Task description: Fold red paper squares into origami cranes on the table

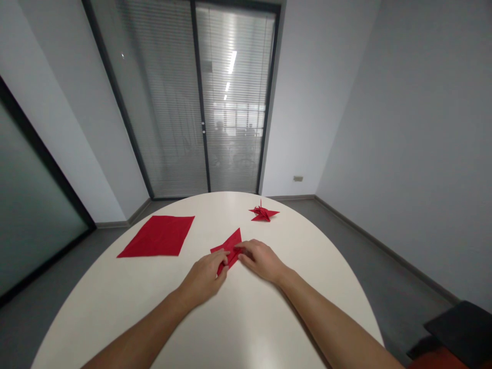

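Red sheet (157, 237) flat on the left of the white table (215, 328), well apart from your hands; your left hand (205, 275) grasps the near left part of the folded paper (232, 239), thumb and fingers on either side; that paper sits mid-table, between your hands, one point aimed far; your right hand (264, 260) touches its right edge with curled fingers, can't tell if pinching or just pressing; red origami (263, 213) farther off, beyond your right hand, spiky.
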A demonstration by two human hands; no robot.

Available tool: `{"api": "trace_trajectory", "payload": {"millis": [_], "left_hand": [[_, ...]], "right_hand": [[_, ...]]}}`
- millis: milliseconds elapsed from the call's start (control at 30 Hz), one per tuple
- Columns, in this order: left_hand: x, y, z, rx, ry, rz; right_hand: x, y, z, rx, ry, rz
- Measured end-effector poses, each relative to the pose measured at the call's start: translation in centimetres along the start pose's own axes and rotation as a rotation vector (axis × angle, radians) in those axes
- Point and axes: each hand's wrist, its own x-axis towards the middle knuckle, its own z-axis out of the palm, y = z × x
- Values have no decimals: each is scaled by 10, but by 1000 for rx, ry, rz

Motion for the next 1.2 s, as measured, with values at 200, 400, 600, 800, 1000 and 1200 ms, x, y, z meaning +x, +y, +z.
{"api": "trace_trajectory", "payload": {"millis": [200,400,600,800,1000,1200], "left_hand": [[0,-6,3,-20,9,71],[0,-9,7,29,19,82],[1,2,-2,85,-5,181],[0,1,-3,25,-16,224],[-1,-7,2,12,-61,235],[-1,-2,-1,79,-66,192]], "right_hand": [[2,-4,7,0,90,44],[2,-3,7,-62,36,-74],[1,2,12,-82,44,-72],[-3,6,5,-85,-67,-141],[-7,7,-4,-70,-243,-56],[-6,8,-4,-78,-187,-109]]}}
